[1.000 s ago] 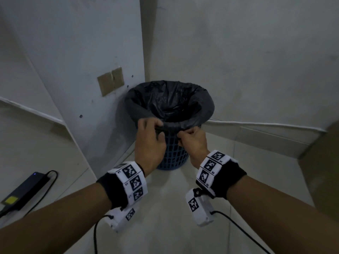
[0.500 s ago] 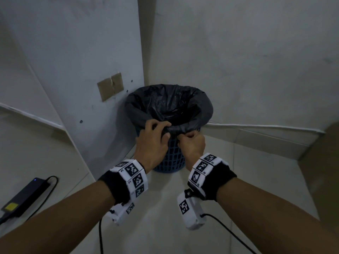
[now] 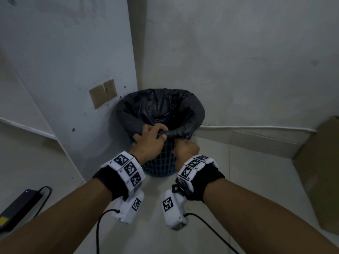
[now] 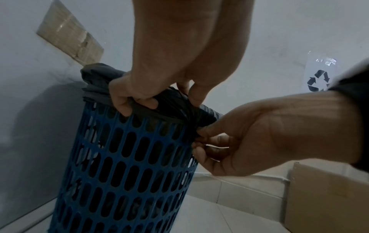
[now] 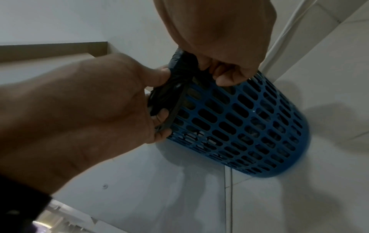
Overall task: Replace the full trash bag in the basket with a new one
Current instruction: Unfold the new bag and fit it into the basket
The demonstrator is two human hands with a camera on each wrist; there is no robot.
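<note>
A blue perforated basket (image 3: 161,162) stands on the floor in a wall corner, lined with a black trash bag (image 3: 161,110) whose edge is folded over the rim. My left hand (image 3: 159,133) curls over the near rim and grips the folded bag edge (image 4: 143,105). Just to its right and slightly lower, my right hand (image 3: 180,143) pinches a gathered bit of the same bag edge (image 4: 191,119) against the basket's side (image 5: 239,126). In the right wrist view the bag (image 5: 173,88) is stretched between both hands. What the bag holds stays hidden.
Walls close in behind and left of the basket. A brown taped patch (image 3: 102,92) is on the left wall and a recycling sign (image 4: 318,80) on the back wall. A black power adapter (image 3: 18,204) with cable lies on the floor at left; cardboard (image 3: 321,171) leans at right.
My left hand has gone from touching the near rim to curling over it and gripping the bag edge. My right hand has pulled its pinch of bag slightly down and closer.
</note>
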